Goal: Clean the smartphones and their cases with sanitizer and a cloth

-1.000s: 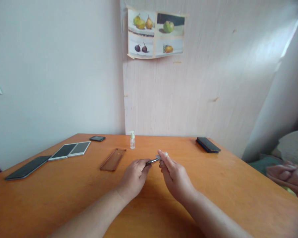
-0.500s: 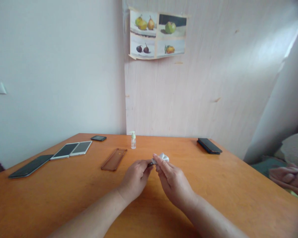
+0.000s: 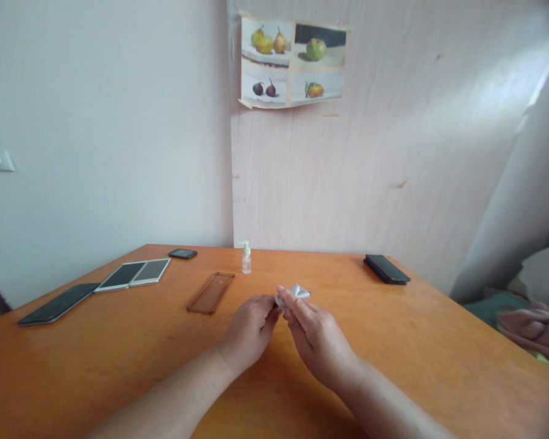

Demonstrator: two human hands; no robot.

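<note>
Over the middle of the table, my left hand [image 3: 251, 326] is closed on a thin, dark, flat thing, apparently a phone seen edge-on; most of it is hidden by my fingers. My right hand [image 3: 318, 335] pinches a crumpled white cloth [image 3: 302, 292] and presses it against the far part of that phone. Both hands are close together, fingertips nearly meeting. Left of them lies a clear brownish phone case [image 3: 211, 293], with nothing in it. Behind it stands a small clear pump bottle [image 3: 246, 259] with a pale green top.
On the left of the orange-brown table [image 3: 132, 360] lie a large dark phone [image 3: 58, 303], two white-framed phones [image 3: 121, 277] [image 3: 150, 272] and a small black phone [image 3: 182, 253]. A dark folding phone case [image 3: 387, 269] lies at the back right. Heaped fabric [image 3: 531, 323] sits beyond the right edge.
My right hand and the white cloth have shifted slightly left along the phone, and the cloth's folds look different. My left hand stays nearly in place. The view has shifted slightly.
</note>
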